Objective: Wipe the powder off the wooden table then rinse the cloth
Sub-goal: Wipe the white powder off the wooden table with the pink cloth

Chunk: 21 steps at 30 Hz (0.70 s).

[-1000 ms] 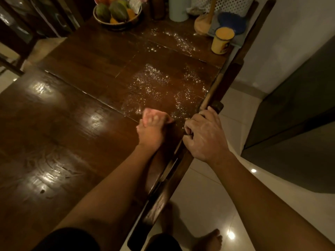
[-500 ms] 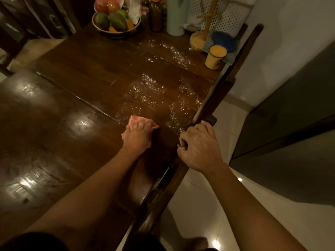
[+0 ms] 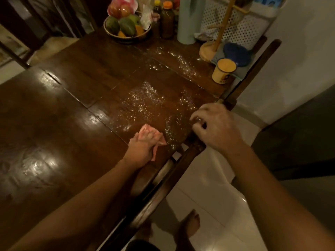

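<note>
Two hands: one left hand (image 3: 143,147), one right hand (image 3: 215,127). One cloth (image 3: 147,132). One wooden table (image 3: 54,124). Two spreads of powder: one broad patch (image 3: 145,105), one thin streak (image 3: 181,62). One chair (image 3: 261,60). One fruit bowl (image 3: 126,36), three green fruits (image 3: 127,27) showing in it. Two bottles for certain: one orange-capped bottle (image 3: 167,20), one yellow-capped bottle (image 3: 157,15); perhaps a third behind, too hidden to count. One pale cylinder (image 3: 186,20). One white perforated basket (image 3: 241,28). One wooden stand (image 3: 208,49). One blue lid (image 3: 235,53). One yellow cup (image 3: 224,71). One bare foot (image 3: 190,223) in plain sight; maybe a second, too dim to tell.
</note>
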Motion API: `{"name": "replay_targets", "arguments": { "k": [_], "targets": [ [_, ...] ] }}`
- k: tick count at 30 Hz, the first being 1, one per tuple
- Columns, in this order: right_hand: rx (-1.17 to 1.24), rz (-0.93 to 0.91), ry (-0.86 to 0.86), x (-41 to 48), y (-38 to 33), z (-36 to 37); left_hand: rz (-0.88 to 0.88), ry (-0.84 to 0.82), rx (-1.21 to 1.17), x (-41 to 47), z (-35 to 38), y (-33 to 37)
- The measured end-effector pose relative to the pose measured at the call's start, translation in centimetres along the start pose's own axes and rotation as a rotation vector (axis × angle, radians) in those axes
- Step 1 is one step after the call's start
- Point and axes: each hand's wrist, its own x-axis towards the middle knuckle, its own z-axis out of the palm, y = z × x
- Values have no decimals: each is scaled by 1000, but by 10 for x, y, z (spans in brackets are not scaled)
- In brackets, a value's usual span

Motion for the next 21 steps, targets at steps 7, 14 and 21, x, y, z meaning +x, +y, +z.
{"name": "replay_targets", "arguments": {
  "k": [7,14,21],
  "targets": [
    [-228,46,-165,56,83,-21,256,-86,78,-8,20,18],
    [-342,2,-10,72,92,3,-180,-3,13,15,-3,28],
    [-371,-41,-29,78,99,4,105,-75,36,24,4,58]
  ]
}}
